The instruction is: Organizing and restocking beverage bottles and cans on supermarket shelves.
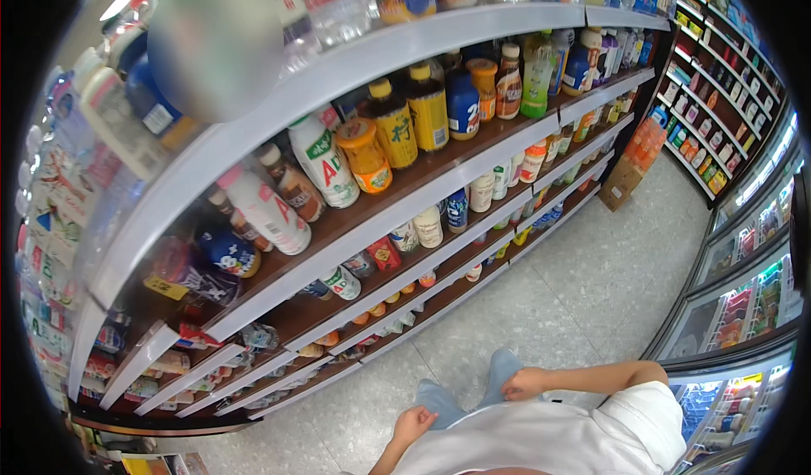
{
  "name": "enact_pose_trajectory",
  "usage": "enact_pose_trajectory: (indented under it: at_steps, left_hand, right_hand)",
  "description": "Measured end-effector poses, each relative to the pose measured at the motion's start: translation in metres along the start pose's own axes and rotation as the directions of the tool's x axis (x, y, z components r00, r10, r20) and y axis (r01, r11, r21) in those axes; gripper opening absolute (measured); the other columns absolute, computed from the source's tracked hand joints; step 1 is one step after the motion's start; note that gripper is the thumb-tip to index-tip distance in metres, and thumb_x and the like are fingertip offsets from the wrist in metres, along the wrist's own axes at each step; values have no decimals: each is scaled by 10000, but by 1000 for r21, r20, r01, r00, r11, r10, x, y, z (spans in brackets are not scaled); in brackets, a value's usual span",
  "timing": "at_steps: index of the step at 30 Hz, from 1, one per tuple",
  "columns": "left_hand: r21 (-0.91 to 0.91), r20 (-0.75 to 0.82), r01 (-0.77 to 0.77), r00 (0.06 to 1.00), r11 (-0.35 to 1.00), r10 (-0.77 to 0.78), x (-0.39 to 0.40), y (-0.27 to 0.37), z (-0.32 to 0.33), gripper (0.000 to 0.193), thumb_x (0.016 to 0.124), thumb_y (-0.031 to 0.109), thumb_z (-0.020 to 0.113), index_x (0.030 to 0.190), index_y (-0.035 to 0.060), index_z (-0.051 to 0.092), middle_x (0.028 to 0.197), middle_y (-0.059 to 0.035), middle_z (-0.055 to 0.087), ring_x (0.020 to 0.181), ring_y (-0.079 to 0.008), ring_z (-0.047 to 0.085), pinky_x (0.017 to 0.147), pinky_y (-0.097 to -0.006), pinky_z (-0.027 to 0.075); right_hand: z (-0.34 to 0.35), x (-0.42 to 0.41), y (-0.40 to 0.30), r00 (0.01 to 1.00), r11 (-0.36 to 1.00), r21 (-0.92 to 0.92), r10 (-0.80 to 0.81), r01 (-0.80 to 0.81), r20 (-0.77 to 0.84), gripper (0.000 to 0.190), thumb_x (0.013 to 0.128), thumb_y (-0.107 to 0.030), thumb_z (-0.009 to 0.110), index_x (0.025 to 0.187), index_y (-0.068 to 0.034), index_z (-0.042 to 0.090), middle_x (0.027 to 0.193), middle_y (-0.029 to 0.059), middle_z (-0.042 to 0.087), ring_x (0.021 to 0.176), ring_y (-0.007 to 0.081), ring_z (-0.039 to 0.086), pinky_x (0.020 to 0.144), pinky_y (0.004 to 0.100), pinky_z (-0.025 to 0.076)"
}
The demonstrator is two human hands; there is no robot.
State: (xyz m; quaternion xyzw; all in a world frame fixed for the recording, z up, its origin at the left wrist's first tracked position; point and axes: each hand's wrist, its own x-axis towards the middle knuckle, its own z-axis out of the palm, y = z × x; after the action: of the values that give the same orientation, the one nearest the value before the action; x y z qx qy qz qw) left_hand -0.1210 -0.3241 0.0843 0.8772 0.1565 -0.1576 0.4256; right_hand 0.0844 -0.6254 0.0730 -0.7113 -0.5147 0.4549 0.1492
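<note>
My left hand (415,423) hangs low in front of my white shirt (507,437), its fingers loosely curled with nothing visible in them. Beside my blue trousers (500,373), my right hand (524,384) is closed into a loose fist, also without a visible object. Neither hand touches the drink shelf (393,206) before me. On its upper tiers stand a white bottle with a green label (323,161), an orange-capped jar-shaped bottle (364,155), yellow-labelled bottles of dark drink (394,126) and a blue bottle (464,107).
Glass-door coolers (735,310) with lit drinks line my right side. A cardboard box (618,190) with orange bottles (643,142) stacked on it stands at the shelf's far end. Another stocked shelf (716,101) rises beyond. Grey tile floor (551,291) runs between. A blurred patch hides part of the top left.
</note>
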Motion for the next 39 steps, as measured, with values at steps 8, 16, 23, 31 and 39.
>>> enact_pose_trajectory:
  at_steps: [8, 16, 23, 31, 39]
  left_hand:
    - [-138, 178, -112, 975, 984, 135, -72, 72, -67, 249, 839, 278, 599, 931, 56, 662, 898, -158, 660, 889, -322, 643, 761, -382, 494]
    - [-81, 231, -314, 917, 946, 325, -91, 125, -105, 242, 867, 242, 552, 1025, 80, 638, 1007, -136, 659, 946, -342, 626, 809, -396, 499]
    - [117, 267, -341, 915, 933, 302, -112, 123, -144, 259, 796, 199, 597, 1014, 69, 652, 1013, -139, 662, 944, -351, 621, 797, -414, 496]
    - [174, 152, -435, 898, 883, 412, -118, 124, -139, 183, 816, 172, 547, 920, 62, 650, 893, -120, 654, 880, -341, 628, 715, -432, 501]
    - [322, 154, -545, 837, 774, 525, -90, 105, -136, 151, 786, 180, 557, 845, 62, 630, 838, -106, 644, 794, -319, 651, 675, -417, 521]
  right_hand:
    - [-54, -36, -115, 983, 936, 344, -8, 70, -181, 356, 900, -263, 582, 1190, -58, 616, 1162, 172, 640, 1044, 307, 622, 907, 392, 474]
    - [-230, -105, -300, 271, 824, -471, -554, 315, -787, 193, 849, -168, 664, 1023, -87, 687, 892, 56, 690, 765, 232, 640, 671, 344, 493]
    - [-221, -168, -423, -278, 539, -806, -758, 243, -590, 247, 1010, -298, 354, 989, -193, 577, 867, -18, 609, 640, 149, 502, 594, 300, 308]
    - [-215, -176, -450, -161, 441, -858, -857, 263, -490, 402, 1005, -277, 243, 1372, -176, 370, 1043, 111, 568, 726, 243, 536, 577, 365, 343]
    - [-230, -131, -436, -513, 230, -895, -753, 382, -412, 316, 1023, -344, 303, 919, -195, 561, 843, -28, 579, 617, 139, 461, 604, 299, 263]
